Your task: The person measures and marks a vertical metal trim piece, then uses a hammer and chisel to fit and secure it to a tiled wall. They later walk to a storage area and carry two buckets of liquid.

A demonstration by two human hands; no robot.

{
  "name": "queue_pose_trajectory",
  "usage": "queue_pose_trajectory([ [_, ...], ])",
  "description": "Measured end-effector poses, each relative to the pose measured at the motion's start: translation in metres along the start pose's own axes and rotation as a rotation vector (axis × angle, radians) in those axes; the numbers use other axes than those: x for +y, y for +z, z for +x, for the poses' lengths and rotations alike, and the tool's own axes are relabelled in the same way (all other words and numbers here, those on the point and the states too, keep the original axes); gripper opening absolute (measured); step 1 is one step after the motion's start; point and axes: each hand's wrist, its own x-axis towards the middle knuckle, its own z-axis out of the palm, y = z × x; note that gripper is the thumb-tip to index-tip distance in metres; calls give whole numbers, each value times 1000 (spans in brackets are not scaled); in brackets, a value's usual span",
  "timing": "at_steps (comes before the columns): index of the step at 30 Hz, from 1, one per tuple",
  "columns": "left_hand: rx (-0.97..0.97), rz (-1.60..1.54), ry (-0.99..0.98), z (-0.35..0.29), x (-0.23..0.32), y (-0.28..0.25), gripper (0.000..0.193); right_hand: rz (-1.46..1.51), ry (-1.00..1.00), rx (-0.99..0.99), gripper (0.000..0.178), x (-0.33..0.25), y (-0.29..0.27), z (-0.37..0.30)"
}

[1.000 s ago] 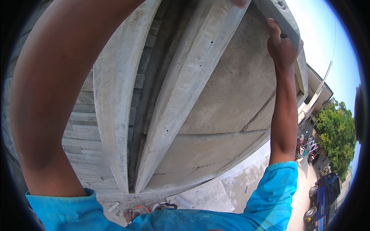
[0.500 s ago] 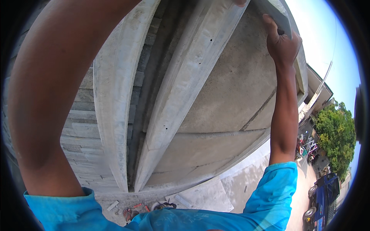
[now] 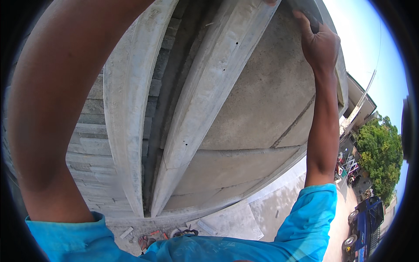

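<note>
Both my arms reach up along a grey concrete wall with raised vertical mouldings. My right hand (image 3: 322,46) is closed at the upper right, its thumb stretched up along a dark grey, flat-edged piece (image 3: 310,19). What kind of thing that piece is, I cannot make out. My left forearm leaves the picture at the top. A fingertip, seemingly of my left hand (image 3: 271,1), shows at the top edge against the middle moulding (image 3: 209,83); the rest of that hand is out of view. The moulding has several small dark holes.
Left of it stands another pale moulding (image 3: 126,105) beside stacked-stone cladding (image 3: 94,146). Flat concrete panels (image 3: 257,100) lie to the right. Below are a pale slab (image 3: 235,220) and loose items on the ground. A dark blue vehicle (image 3: 364,229) and a tree (image 3: 379,150) stand far right.
My right hand has turned and shifted slightly up, and less of the grey piece in front of it shows. The mouldings appear slightly farther left; my left arm has barely moved.
</note>
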Motion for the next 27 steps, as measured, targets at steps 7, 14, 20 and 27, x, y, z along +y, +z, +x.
queue_pose_trajectory([
  [7,-84,-7,-51,17,-10,8,42,63,-69,51,38,-4,7,-1],
  [14,57,23,16,8,-11,12,44,119,-16,117,38,9,9,-7],
  [20,19,1,23,6,-7,9,44,73,-99,175,40,0,3,-8],
  [27,37,-45,-16,7,-5,7,41,-133,-15,22,44,18,4,-10],
])
